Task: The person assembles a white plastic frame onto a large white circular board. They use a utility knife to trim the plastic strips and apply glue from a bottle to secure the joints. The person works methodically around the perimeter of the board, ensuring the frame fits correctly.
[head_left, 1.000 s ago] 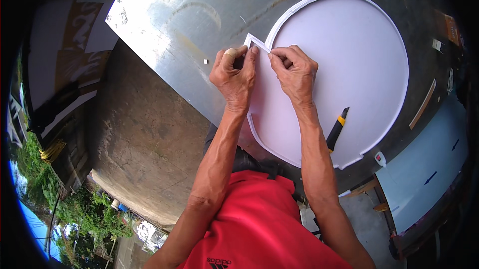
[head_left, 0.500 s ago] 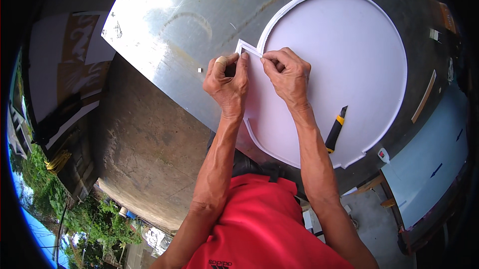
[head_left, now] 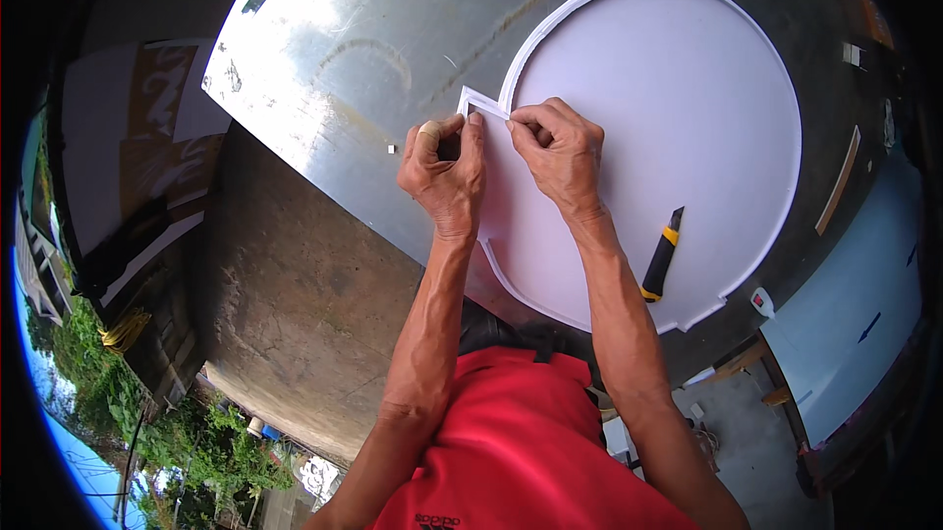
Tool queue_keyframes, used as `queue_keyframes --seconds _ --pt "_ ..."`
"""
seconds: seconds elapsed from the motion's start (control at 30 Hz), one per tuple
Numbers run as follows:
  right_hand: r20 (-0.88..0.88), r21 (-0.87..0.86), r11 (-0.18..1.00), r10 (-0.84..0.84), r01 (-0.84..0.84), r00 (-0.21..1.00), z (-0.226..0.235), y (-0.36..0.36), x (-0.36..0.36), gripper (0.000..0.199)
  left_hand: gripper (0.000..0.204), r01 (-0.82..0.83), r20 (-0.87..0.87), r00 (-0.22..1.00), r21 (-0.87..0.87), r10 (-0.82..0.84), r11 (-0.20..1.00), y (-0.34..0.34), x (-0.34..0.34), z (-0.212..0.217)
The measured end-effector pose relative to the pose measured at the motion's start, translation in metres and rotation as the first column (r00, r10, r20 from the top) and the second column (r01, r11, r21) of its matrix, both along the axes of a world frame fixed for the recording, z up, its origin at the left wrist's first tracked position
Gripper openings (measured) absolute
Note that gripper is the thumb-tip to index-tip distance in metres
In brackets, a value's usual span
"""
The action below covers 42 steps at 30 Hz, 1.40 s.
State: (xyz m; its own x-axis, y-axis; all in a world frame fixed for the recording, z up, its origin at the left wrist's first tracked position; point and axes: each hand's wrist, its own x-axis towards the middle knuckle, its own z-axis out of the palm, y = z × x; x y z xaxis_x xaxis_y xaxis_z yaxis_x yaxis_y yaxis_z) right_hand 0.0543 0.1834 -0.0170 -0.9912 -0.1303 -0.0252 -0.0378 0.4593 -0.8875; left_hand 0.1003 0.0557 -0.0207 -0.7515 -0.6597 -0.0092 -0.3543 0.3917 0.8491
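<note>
Upper centre of frame: left hand (head_left: 444, 174) and right hand (head_left: 564, 152) each pinch the angled white edging strip (head_left: 487, 102), which slants down rightward from its corner, nearer the left.

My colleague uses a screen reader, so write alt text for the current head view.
A person's left hand and right hand pinch a bent white strip at the edge of a rounded white panel on a metal table. A black and yellow knife lies on the panel.
</note>
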Motion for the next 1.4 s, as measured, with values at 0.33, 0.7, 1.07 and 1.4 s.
queue_keyframes --seconds 0.33,0.7,1.07,1.4 --pt "-0.015 0.009 1.0 0.007 -0.007 1.0 -0.002 0.0004 -0.0001 0.01 0.026 -0.039 -0.02 0.999 0.012 0.04 0.999 0.0011 -0.0033 -0.0032" --pt "-0.014 0.019 1.0 0.007 -0.007 1.0 -0.0008 0.0022 -0.0005 0.01 0.022 -0.049 -0.041 0.998 0.036 0.05 0.998 0.0038 -0.0045 -0.0009" --pt "0.021 -0.005 1.0 -0.012 0.012 1.0 -0.0039 -0.0002 0.0016 0.007 0.024 -0.09 -0.067 0.993 0.055 0.093 0.994 0.001 -0.0052 -0.0068" --pt "0.031 -0.001 1.0 0.024 -0.024 0.999 -0.0087 0.0025 0.0006 0.005 0.022 -0.075 -0.052 0.995 0.079 0.08 0.994 -0.0006 -0.0043 -0.0056"
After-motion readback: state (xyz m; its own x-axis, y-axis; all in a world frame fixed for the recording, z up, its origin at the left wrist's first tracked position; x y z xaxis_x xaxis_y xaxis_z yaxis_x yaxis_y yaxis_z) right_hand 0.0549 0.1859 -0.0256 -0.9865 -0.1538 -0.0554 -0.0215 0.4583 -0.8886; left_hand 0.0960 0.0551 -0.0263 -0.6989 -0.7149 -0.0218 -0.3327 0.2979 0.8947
